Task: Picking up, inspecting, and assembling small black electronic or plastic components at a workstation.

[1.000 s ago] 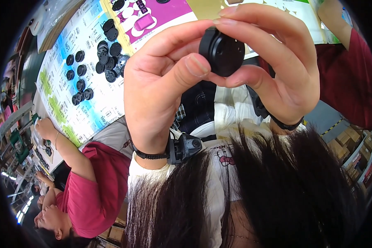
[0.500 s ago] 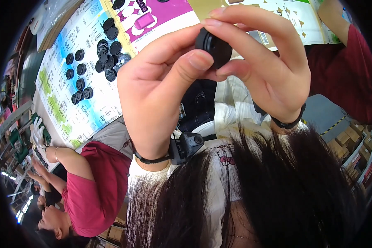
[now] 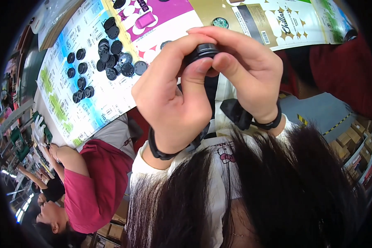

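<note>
Both my hands hold one small round black plastic part (image 3: 206, 50) with a ridged rim, raised in front of my chest. My left hand (image 3: 171, 93) pinches it from the left, thumb on the near side and fingers curled behind. From the right, my right hand (image 3: 254, 68) presses its thumb near the part's lower edge, with its fingers arched over the top. The far side of the part is hidden by my fingers. Several loose black discs (image 3: 104, 56) lie piled on the table to the left, and thicker black round parts (image 3: 82, 68) stand beside them.
Printed cardboard sheets (image 3: 111, 97) cover the table. A round green circuit board (image 3: 220, 22) lies at the far middle. A co-worker in a red shirt (image 3: 97, 186) is at my left; another red sleeve (image 3: 338, 70) is at my right. Cartons (image 3: 349, 138) sit on shelves at the right.
My hands have closed in around the black part, which has turned from showing its flat face to showing its edge. My right hand has moved left and its fingers have folded over.
</note>
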### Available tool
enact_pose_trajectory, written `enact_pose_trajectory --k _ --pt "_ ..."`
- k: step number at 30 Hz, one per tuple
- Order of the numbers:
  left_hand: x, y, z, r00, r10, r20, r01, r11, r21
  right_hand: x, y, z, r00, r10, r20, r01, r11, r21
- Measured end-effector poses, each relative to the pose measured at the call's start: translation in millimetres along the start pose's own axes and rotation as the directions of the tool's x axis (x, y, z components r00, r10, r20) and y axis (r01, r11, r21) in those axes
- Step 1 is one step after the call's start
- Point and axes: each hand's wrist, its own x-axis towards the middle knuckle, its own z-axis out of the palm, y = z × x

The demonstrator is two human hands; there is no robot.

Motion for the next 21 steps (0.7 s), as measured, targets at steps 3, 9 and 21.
enact_pose_trajectory --k 3,9,21 --pt "-5 -10 -2 0.996 -0.082 0.015 0.083 0.996 -0.015 1 7 5 0.994 0.106 -0.019 -0.104 0.991 0.085" --pt "-12 -26 -37 0.920 -0.385 0.067 0.390 0.893 -0.225 11 30 12 0.973 0.169 0.160 -0.185 0.978 0.092" --pt "6 -140 -181 0.958 -0.164 -0.235 0.286 0.549 0.786 145 77 -17 0.951 0.062 0.304 0.255 0.397 -0.881"
